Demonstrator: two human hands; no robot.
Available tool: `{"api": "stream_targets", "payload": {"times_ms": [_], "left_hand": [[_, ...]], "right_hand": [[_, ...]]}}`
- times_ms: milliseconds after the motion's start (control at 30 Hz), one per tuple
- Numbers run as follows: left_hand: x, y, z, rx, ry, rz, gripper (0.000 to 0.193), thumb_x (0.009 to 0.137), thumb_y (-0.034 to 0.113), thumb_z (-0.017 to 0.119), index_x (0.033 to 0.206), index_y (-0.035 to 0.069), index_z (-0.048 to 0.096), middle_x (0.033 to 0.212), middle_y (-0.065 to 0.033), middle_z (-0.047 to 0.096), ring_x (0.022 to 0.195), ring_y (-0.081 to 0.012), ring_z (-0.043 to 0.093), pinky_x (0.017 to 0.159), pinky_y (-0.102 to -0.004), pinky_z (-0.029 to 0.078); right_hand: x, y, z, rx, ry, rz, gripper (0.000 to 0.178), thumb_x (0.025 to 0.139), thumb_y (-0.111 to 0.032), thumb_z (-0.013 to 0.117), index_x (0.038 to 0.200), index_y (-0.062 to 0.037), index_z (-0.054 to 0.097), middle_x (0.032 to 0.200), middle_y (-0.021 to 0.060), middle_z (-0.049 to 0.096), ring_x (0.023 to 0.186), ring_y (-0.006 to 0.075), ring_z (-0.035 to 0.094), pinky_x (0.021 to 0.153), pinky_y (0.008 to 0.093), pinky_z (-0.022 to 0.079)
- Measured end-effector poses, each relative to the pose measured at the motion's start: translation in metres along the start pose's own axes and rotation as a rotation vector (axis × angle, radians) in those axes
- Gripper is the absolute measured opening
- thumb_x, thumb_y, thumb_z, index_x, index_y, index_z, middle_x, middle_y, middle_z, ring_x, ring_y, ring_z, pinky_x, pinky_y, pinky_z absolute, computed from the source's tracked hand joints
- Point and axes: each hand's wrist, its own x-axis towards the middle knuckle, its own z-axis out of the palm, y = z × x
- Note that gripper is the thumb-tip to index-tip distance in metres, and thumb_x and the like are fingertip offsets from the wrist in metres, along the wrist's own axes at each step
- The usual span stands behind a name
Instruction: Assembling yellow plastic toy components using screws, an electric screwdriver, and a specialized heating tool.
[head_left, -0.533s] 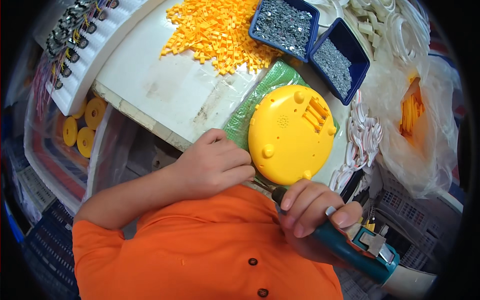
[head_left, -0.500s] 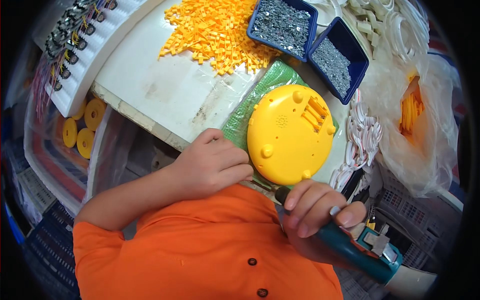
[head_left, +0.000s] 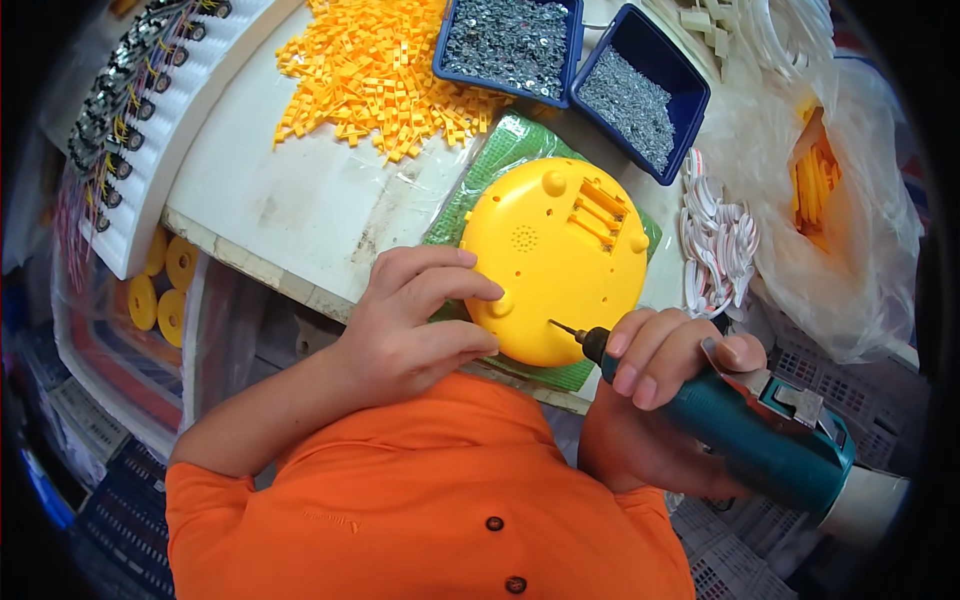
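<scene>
The round yellow housing (head_left: pixel 570 265) lies on a green mat (head_left: pixel 495 150) at the bench's (head_left: pixel 290 205) near edge; the left hand (head_left: pixel 415 318), fingers spread, reaches its left rim; the right hand (head_left: pixel 672 372) wraps around a teal power screwdriver (head_left: pixel 765 440), bit tip over the housing, contact unclear; farther from that edge, blue trays (head_left: pixel 690 95) adjoin loose yellow pieces (head_left: pixel 375 80).

White-topped bench (head_left: pixel 290 205), scuffed, near edge worn and stained. Heap of small yellow plastic pieces (head_left: pixel 365 75) lay loose toward far edge. Blue plastic bin (head_left: pixel 576 45) with shiny metal bits sat right of heap, second blue bin (head_left: pixel 690 100) beside it. Green woven mat (head_left: pixel 490 150) lay by near edge, white strips (head_left: pixel 718 240) at right edge.
</scene>
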Motion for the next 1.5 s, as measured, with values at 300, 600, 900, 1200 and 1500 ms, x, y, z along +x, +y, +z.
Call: {"api": "stream_targets", "payload": {"times_ms": [300, 600, 900, 1200, 1500], "left_hand": [[0.009, 0.0, 0.0, -0.054, -0.058, -0.082, 0.026, 0.066, 0.011, 0.086, 0.087, 0.015, 0.072, 0.125, -0.005, 0.064, 0.12, -0.0338, 0.056, 0.099, -0.0424, 0.044], [0.008, -0.001, 0.001, -0.041, -0.063, -0.097, 0.027, 0.068, 0.012, 0.086, 0.089, 0.013, 0.069, 0.122, -0.0049, 0.065, 0.119, -0.0338, 0.056, 0.1, -0.0419, 0.044], [0.012, -0.005, -0.005, 0.048, -0.124, 0.008, 0.031, 0.071, 0.021, 0.084, 0.093, 0.013, 0.063, 0.118, -0.0037, 0.065, 0.117, -0.0294, 0.057, 0.092, -0.0433, 0.044], [0.047, 0.006, -0.022, 0.27, -0.394, 0.142, 0.034, 0.074, 0.025, 0.078, 0.1, 0.013, 0.061, 0.107, -0.0027, 0.063, 0.108, -0.0222, 0.059, 0.094, -0.0414, 0.042], [0.058, 0.005, -0.024, 0.326, -0.488, 0.206, 0.036, 0.073, 0.025, 0.076, 0.102, 0.012, 0.059, 0.103, -0.0023, 0.06, 0.105, -0.0212, 0.059, 0.096, -0.041, 0.043]], "right_hand": [[0.003, -0.001, -0.005, 0.042, -0.009, 0.046, 0.077, 0.089, -0.071, 0.052, 0.134, -0.0081, 0.051, 0.076, 0.0069, 0.06, 0.068, 0.0215, 0.058, 0.072, 0.0393, 0.047], [0.005, -0.006, -0.004, 0.074, 0.042, 0.122, 0.024, 0.106, -0.021, 0.046, 0.126, -0.0084, 0.052, 0.072, 0.014, 0.066, 0.066, 0.0295, 0.065, 0.072, 0.0467, 0.052], [0.006, -0.005, -0.001, 0.085, 0.053, 0.126, 0.028, 0.107, -0.027, 0.045, 0.127, -0.0085, 0.052, 0.073, 0.013, 0.064, 0.067, 0.0286, 0.063, 0.073, 0.0466, 0.051], [0.004, -0.005, -0.001, 0.079, 0.058, 0.121, 0.031, 0.106, -0.029, 0.046, 0.128, -0.0081, 0.052, 0.074, 0.0125, 0.064, 0.068, 0.0284, 0.064, 0.073, 0.0456, 0.051], [0.004, -0.004, 0.002, 0.095, 0.085, 0.114, 0.031, 0.105, -0.029, 0.05, 0.127, -0.0079, 0.053, 0.075, 0.012, 0.064, 0.068, 0.0273, 0.063, 0.073, 0.0445, 0.051]]}}
